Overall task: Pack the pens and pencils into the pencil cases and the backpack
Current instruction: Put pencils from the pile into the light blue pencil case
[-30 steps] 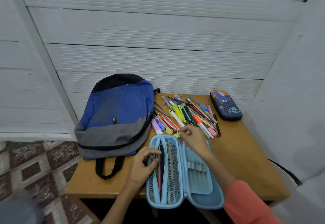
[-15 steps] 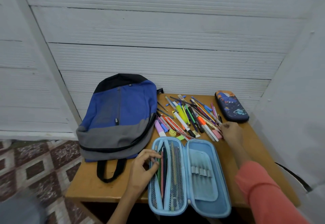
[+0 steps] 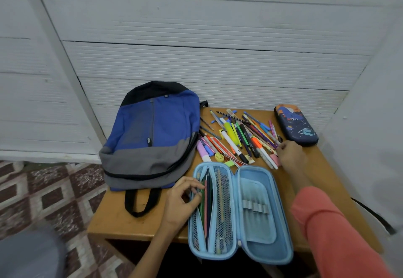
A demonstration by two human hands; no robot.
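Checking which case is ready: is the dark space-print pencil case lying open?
No, the dark space-print pencil case lies closed at the table's far right; only the light blue pencil case is spread open.

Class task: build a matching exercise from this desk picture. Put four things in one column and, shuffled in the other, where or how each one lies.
Things
1. backpack
2. light blue pencil case
3. dark blue pencil case
4. loose pens and pencils

Places or states
A. closed, at the far right corner of the table
B. lying open at the near edge
C. heaped between the backpack and the closed case
D. lying flat on the left side

Pairs: 1-D, 2-B, 3-A, 4-C
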